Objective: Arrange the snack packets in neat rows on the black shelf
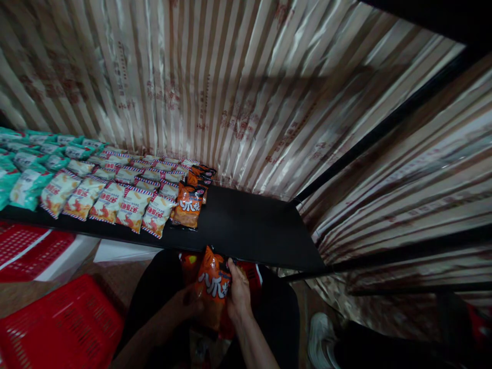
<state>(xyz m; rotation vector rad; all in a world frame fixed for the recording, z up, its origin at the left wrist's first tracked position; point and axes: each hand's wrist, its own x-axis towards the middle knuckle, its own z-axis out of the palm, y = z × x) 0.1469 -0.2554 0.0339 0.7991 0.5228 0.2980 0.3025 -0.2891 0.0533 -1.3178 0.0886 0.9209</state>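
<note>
Forearms (255, 335) reach up from the bottom edge over dark-clothed legs (154, 292), and both hands are closed on one orange packet (213, 287). The left hand (192, 302) grips its left side; the right hand (239, 292) clasps the other, thumb near the upper corner. The packet is above the lap, just in front of a black shelf (246, 225). Behind it is something red (253, 279), perhaps more packaging, though the light is too dim to be sure.

On the shelf, matching orange packets (188, 205) form a short line running front to back. Directly left of them stand rows of white packets (128, 205) with striped edges, then teal packets (31, 184) at the far left. Below, at lower left, is a red basket (65, 328). Striped curtain (230, 77) hangs behind the shelf, and a light shoe (321, 338) shows at lower right.
</note>
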